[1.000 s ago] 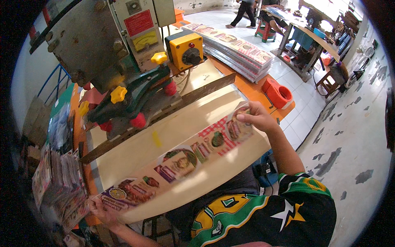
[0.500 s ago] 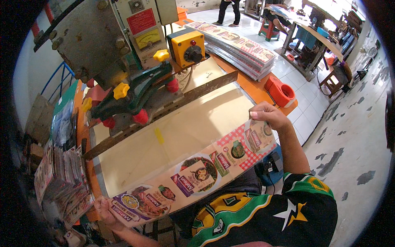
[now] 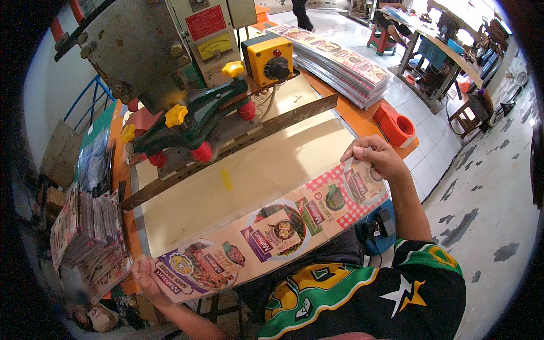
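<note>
A long printed plastic banner with food pictures is stretched between my hands, slanting up to the right. My left hand grips its lower left end, fingers folded round the edge. At the upper right corner, my right hand pinches it between thumb and fingers. The banner lies over the near edge of a cream-coloured work surface. Beyond it stands a press-like machine with a dark green clamp frame, yellow knobs and a long metal bar.
A stack of printed sheets lies at the far right of the orange table, near a red tape dispenser. More folded printed sheets are piled at the left. A yellow control box sits on the machine. A seated person is in the background.
The view has shifted slightly, so the machine and table appear further right. Both hands keep their hold on the banner, which stays in nearly the same place before me.
</note>
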Demonstrator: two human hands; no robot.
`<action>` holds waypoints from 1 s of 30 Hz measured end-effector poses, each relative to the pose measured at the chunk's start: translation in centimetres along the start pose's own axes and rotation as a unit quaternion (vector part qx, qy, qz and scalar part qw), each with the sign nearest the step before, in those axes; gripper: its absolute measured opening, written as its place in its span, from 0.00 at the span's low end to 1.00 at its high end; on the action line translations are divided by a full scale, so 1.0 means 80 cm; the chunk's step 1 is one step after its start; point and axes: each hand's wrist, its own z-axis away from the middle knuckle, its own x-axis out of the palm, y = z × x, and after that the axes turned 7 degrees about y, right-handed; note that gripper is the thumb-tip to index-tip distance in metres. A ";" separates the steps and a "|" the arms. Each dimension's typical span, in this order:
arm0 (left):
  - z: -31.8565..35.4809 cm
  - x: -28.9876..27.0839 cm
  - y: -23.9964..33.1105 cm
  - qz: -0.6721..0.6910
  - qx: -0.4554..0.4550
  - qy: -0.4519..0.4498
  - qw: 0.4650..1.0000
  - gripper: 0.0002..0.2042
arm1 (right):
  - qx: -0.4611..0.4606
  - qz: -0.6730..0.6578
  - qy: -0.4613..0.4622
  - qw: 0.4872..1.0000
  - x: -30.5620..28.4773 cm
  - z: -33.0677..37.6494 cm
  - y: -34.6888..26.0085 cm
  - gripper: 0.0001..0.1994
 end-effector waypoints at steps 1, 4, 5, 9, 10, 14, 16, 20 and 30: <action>-0.001 -0.002 0.000 -0.006 -0.013 -0.018 1.000 0.12 | 0.009 -0.005 -0.004 1.000 -0.001 0.000 0.001 0.18; 0.001 -0.004 0.004 -0.017 -0.033 -0.066 0.997 0.14 | 0.005 0.010 0.010 1.000 0.002 0.000 0.000 0.18; 0.002 -0.004 0.005 -0.018 -0.032 -0.064 0.997 0.14 | 0.005 0.009 0.008 1.000 0.002 0.000 -0.001 0.18; 0.029 0.038 0.019 -0.016 -0.013 -0.035 0.999 0.16 | 0.080 -0.110 0.001 0.991 0.004 -0.008 0.008 0.18; 0.031 0.044 0.021 -0.024 0.002 -0.002 1.000 0.16 | 0.107 -0.146 0.011 0.983 0.004 -0.011 0.011 0.18; 0.009 0.029 0.010 0.019 -0.055 0.093 0.994 0.14 | 0.103 -0.101 -0.041 0.989 0.004 -0.017 0.011 0.17; 0.004 0.025 0.011 0.010 -0.067 0.057 0.996 0.14 | 0.070 -0.050 -0.021 0.996 0.012 -0.013 0.003 0.19; 0.002 0.039 0.023 0.019 -0.059 -0.008 0.998 0.11 | 0.090 -0.082 -0.011 0.993 0.004 -0.019 0.002 0.17; -0.011 0.022 0.011 0.040 -0.099 -0.051 0.993 0.12 | 0.099 -0.103 -0.026 0.989 -0.005 -0.025 0.012 0.13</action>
